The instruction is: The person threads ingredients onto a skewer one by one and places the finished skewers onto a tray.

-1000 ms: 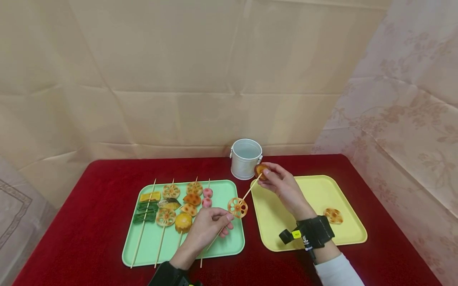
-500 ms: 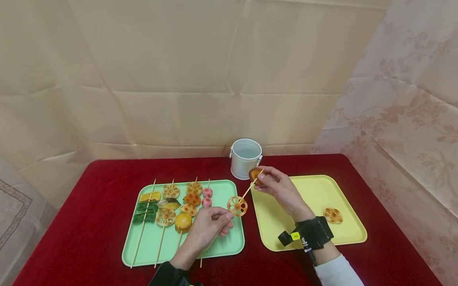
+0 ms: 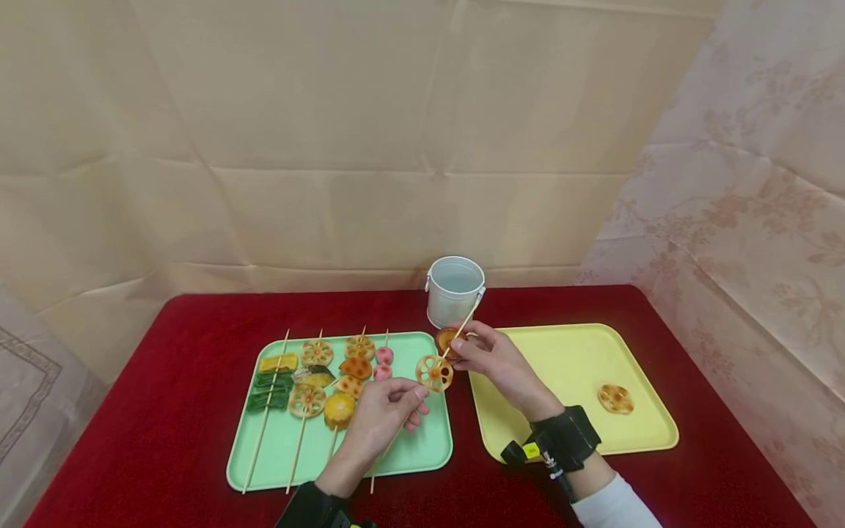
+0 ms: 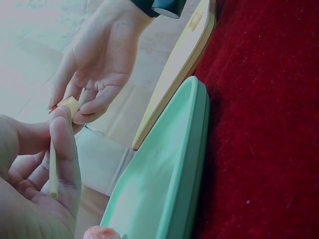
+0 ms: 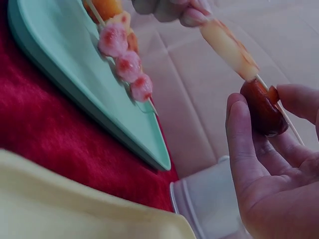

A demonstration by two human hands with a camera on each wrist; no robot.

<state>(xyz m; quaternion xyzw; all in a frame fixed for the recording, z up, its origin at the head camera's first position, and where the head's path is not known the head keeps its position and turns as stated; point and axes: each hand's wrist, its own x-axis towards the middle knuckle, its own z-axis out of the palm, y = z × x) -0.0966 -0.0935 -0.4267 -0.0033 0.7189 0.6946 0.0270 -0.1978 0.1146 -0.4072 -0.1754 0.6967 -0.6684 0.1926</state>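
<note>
My left hand (image 3: 383, 416) pinches a thin wooden skewer (image 3: 469, 317) over the green tray (image 3: 429, 449). A lotus root slice (image 3: 429, 374) is threaded on it just beyond my fingertips. With thumb and fingers, my right hand (image 3: 505, 370) grips a glossy brown mushroom cap (image 5: 259, 109). In the right wrist view the skewer runs through the cap's edge, its bare end sticking out past it. The cap sits close against the lotus slice. In the left wrist view the skewer's lower end (image 4: 53, 177) lies across my left fingers.
Several finished skewers with green vegetable (image 3: 269, 392), lotus, pumpkin and pink balls (image 3: 383, 372) lie on the green tray. On the right, a yellow tray (image 3: 548, 411) bears one lotus slice (image 3: 615, 398). A white metal bucket (image 3: 450, 304) stands behind, near my right hand.
My right hand has slid the mushroom cap down the skewer, leftward and toward me, up to the lotus slice. More bare tip now shows beyond it. My left hand stays nearly still.
</note>
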